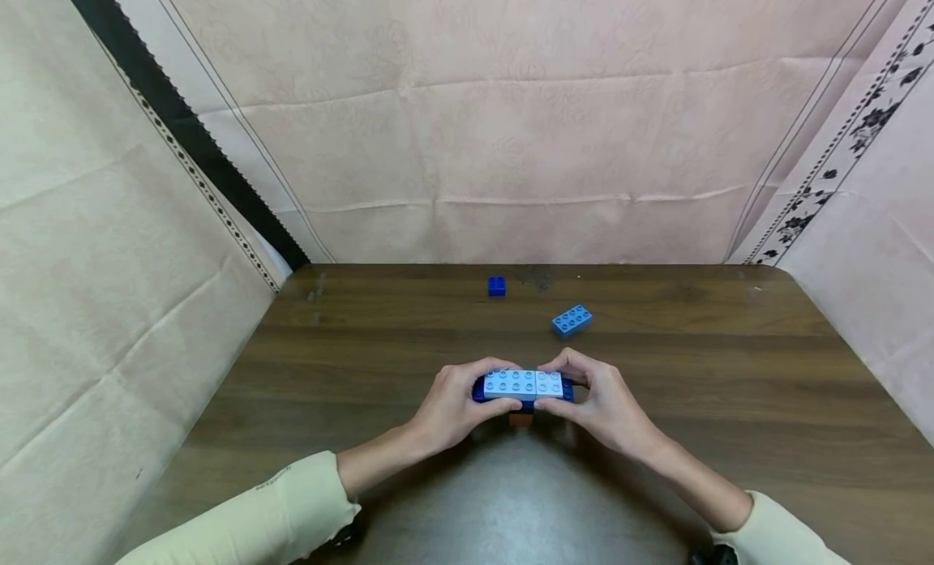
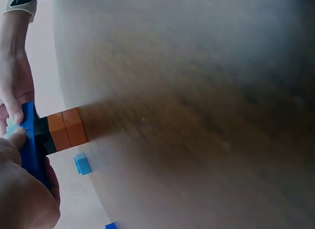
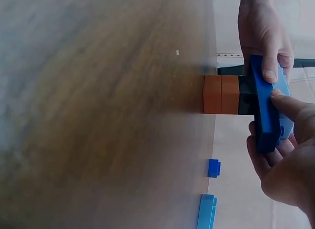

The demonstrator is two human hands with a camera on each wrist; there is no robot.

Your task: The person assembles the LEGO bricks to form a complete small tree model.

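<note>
At the middle of the table my left hand (image 1: 456,403) and right hand (image 1: 609,403) hold the two ends of a toy brick build. Its top layer is a longer light blue brick (image 1: 509,384) beside a shorter light blue brick (image 1: 549,384). Under these lies a long dark blue brick (image 3: 263,106), wider than the top layer. A very dark brick (image 3: 247,94) and two orange bricks (image 3: 221,94) form a narrow column beneath it, resting on the table. The thumbs press the near side; most other fingers are hidden behind the build.
Farther back on the wooden table (image 1: 365,338) lie a small dark blue brick (image 1: 497,286) and, to its right, a medium blue brick (image 1: 571,320) set at an angle. Pale patterned cloth (image 1: 511,143) hangs behind the table and on both sides.
</note>
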